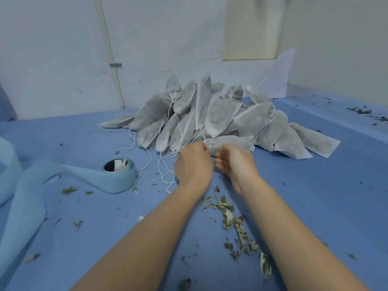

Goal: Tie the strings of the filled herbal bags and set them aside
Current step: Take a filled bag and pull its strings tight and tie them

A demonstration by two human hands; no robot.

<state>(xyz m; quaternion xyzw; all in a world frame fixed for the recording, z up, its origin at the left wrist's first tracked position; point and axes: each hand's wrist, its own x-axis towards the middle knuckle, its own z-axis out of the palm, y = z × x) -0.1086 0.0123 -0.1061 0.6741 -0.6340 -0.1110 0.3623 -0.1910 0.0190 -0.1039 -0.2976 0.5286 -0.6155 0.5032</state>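
- Pinching at the near end of one filled bag (230,142) with left hand (193,162), fingers curled; string itself too fine to make out there.
- Right hand (235,162) just beside, fingers loosely curled at the same bag end; grip cannot be told.
- Bag lying flat, centre frame, at the foot of the bag pile (210,114).
- Loose strings (165,175) trailing left of the hands.
- Dried leaves (237,223) scattered lower centre on blue table cover (315,196).
- Blue fabric roll (119,175) at left.
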